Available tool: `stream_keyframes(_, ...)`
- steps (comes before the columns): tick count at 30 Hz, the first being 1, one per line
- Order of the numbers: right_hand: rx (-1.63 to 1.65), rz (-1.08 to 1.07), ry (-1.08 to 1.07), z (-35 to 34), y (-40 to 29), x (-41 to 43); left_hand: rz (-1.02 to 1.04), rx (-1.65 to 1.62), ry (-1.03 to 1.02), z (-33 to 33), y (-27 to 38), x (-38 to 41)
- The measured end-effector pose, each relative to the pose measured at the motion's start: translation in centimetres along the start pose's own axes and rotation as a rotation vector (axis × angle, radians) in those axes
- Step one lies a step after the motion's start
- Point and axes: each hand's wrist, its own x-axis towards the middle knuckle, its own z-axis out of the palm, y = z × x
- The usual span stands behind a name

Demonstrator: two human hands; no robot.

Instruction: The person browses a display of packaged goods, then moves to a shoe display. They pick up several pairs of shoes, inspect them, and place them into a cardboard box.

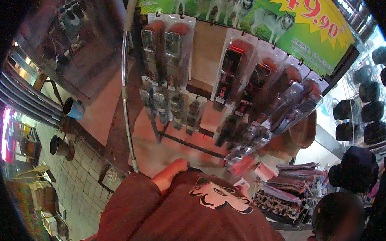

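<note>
My left hand (pixel 180 165) is in front of my dark red printed shirt (pixel 218 200), low in the middle of the view. Its fingers are partly hidden beside something dark, so its grip is unclear. My right hand is out of view. Before me stands a display rack hung with packaged belts. Two belt packs (pixel 174 54) with silvery buckles hang at the upper left, and darker belt packs (pixel 232 70) hang to the right. A lower row holds smaller packs (pixel 177 110). No contact between my left hand and these packs is visible.
A green sign (pixel 301 44) with wolf-like dogs and writing tops the rack. A metal pole (pixel 125 61) rises at its left. Folded cloth goods (pixel 291 178) lie at right, near another person's head (pixel 338 216). Dark caps (pixel 371 94) hang behind. Buckets (pixel 73 108) stand at left.
</note>
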Motion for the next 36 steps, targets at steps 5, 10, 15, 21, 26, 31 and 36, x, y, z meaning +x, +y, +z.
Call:
stream_keyframes(5, 0.617, 0.145, 0.056, 1.0, 5.8, 0.8, -0.136, -0.376, 0.077, -1.3, 2.0, 1.5)
stream_keyframes(10, -0.108, 0.171, 0.085, -1.3, -4.8, -2.6, -0.072, -0.173, 0.129, -2.8, 2.4, -0.3)
stream_keyframes(15, -0.019, 0.177, 0.086, -2.1, -7.0, -4.0, 0.084, -0.053, 0.255, -0.4, 1.3, 1.0)
stream_keyframes(21, 0.111, 0.256, 0.064, -2.8, -8.9, -5.9, 0.159, -0.474, 0.792, -16.2, 8.8, 1.9)
stream_keyframes(26, 0.114, 0.204, 0.024, -2.8, -8.1, -5.7, 0.059, -0.500, 0.922, -26.2, 11.0, 2.0)
stream_keyframes(31, 0.115, 0.149, 0.104, -2.1, -7.3, -5.5, 0.056, -0.386, 0.713, -25.8, 8.9, 3.6)
stream_keyframes(36, 0.107, 0.214, 0.122, -1.3, -6.6, -5.7, 0.073, -0.400, 0.494, -20.8, 7.0, 3.6)
